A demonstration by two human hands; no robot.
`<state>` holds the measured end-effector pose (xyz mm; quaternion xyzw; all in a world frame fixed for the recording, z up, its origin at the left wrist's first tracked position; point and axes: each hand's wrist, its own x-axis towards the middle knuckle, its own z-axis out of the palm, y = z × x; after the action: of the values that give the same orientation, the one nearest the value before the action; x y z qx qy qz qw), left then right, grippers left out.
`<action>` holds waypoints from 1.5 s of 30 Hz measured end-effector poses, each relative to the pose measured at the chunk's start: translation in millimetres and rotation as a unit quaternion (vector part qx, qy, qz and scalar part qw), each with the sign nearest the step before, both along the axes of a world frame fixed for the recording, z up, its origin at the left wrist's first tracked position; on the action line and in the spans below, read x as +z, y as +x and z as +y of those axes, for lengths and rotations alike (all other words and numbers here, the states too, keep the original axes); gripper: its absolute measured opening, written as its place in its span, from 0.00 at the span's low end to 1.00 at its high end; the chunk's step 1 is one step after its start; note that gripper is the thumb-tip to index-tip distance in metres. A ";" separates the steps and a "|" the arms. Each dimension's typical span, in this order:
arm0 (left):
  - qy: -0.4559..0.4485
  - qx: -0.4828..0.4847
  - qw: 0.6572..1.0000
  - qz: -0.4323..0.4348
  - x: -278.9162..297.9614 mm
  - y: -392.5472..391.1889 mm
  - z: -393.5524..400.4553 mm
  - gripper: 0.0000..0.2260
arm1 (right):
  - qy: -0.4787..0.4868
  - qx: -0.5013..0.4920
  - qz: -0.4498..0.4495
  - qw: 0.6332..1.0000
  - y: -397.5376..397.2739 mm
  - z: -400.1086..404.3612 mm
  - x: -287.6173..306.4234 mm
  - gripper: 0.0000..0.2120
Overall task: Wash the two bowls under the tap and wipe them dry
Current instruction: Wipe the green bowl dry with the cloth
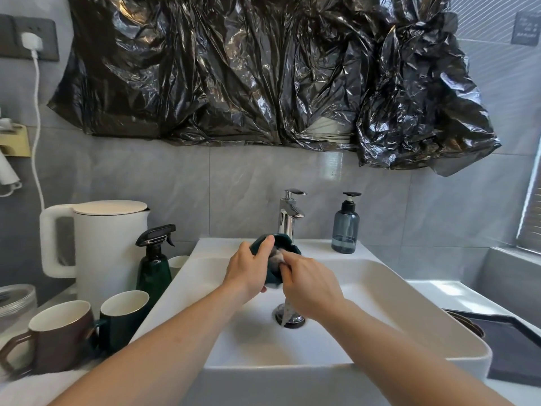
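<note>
Bowl (275, 253) above sink (380, 288), before tap (289, 215); soap bottle (345, 230) right of tap; kettle (108, 244), spray bottle (153, 265), two mugs (58, 335) left of sink.

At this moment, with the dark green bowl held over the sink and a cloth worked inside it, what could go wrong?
1. The left hand grips the dark green bowl by its rim alone; if wet, it may slip into the sink.
2. The cloth in the right hand hangs over the drain and could snag or get wet.
3. The bowl is close to the tap and might knock it.
</note>
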<state>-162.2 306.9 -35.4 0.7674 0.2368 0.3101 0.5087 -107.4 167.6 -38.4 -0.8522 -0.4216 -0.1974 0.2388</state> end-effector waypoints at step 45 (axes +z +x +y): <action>-0.234 -0.032 0.965 -0.117 20.1 -12.5 -4.8 0.12 | 0.244 0.178 0.201 0.932 3.6 -4.2 2.8 0.25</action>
<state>-174.8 302.1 -15.2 0.5930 0.2170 0.3172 0.7076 -103.8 163.4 -35.6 -0.7001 -0.4484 -0.0728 0.5509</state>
